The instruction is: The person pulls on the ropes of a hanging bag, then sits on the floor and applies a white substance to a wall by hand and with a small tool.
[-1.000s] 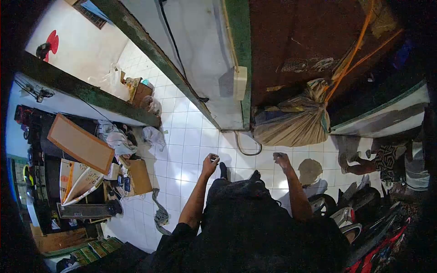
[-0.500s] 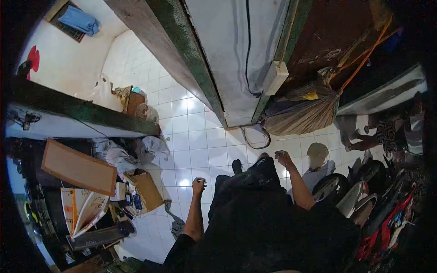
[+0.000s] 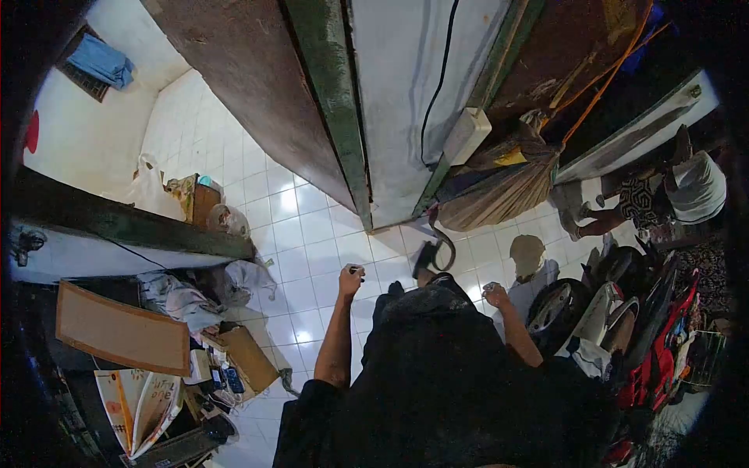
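My left hand (image 3: pixel 351 281) hangs in front of my body over the white tiled floor (image 3: pixel 316 226). Its fingers are curled, and a small dark spot shows at them; what they hold, if anything, is too small to name. To the right, my right hand (image 3: pixel 495 295) is held low with loosely bent fingers and nothing visible in it. Nearest to that hand is a round pale brown patch or object (image 3: pixel 527 256) by the motorcycle wheel (image 3: pixel 558 306). One foot (image 3: pixel 425 257) is forward, beside a dark curved strap or hose (image 3: pixel 446 246) on the floor.
Ahead stands a white wall end (image 3: pixel 406 101) with a green frame and a hanging cloth bundle (image 3: pixel 499 191). Parked motorcycles (image 3: pixel 608 320) line the right, with another person (image 3: pixel 663 191) beyond. Cardboard boxes (image 3: pixel 246 359) and a framed board (image 3: pixel 121 327) are on the left.
I have stepped forward and the view has shifted. My left hand has swung forward and up, while my right hand has dropped back slightly. More of the other person shows.
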A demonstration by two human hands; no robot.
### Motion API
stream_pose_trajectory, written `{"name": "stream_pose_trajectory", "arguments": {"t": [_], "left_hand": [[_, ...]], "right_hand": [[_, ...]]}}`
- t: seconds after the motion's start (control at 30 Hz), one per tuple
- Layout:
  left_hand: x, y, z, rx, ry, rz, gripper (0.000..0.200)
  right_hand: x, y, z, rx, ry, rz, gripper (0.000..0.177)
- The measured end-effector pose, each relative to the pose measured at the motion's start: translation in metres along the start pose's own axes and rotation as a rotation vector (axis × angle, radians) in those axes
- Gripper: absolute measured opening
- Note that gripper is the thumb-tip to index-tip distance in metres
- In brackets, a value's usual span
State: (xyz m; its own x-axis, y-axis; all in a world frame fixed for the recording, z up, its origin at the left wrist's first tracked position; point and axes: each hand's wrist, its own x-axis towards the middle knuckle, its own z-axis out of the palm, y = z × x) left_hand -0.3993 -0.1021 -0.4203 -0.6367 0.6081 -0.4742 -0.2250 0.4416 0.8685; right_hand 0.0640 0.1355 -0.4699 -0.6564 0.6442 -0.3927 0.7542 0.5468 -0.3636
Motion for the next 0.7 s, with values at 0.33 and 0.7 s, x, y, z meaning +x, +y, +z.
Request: {"name": "stream_pose_trajectory", "arguments": {"t": [0.33, 0.7], "left_hand": [[-0.038, -0.078, -0.005, 0.108, -0.140, -0.257, 0.023], [-0.003, 0.016, 0.093, -0.118, -0.451, -0.178, 0.027]], "right_hand": [[0.043, -0.051, -0.026, 0.093, 0.083, -0.004, 0.028], [0.032, -0.099, -0.106, 0.504, 0.032, 0.001, 0.051]]}}
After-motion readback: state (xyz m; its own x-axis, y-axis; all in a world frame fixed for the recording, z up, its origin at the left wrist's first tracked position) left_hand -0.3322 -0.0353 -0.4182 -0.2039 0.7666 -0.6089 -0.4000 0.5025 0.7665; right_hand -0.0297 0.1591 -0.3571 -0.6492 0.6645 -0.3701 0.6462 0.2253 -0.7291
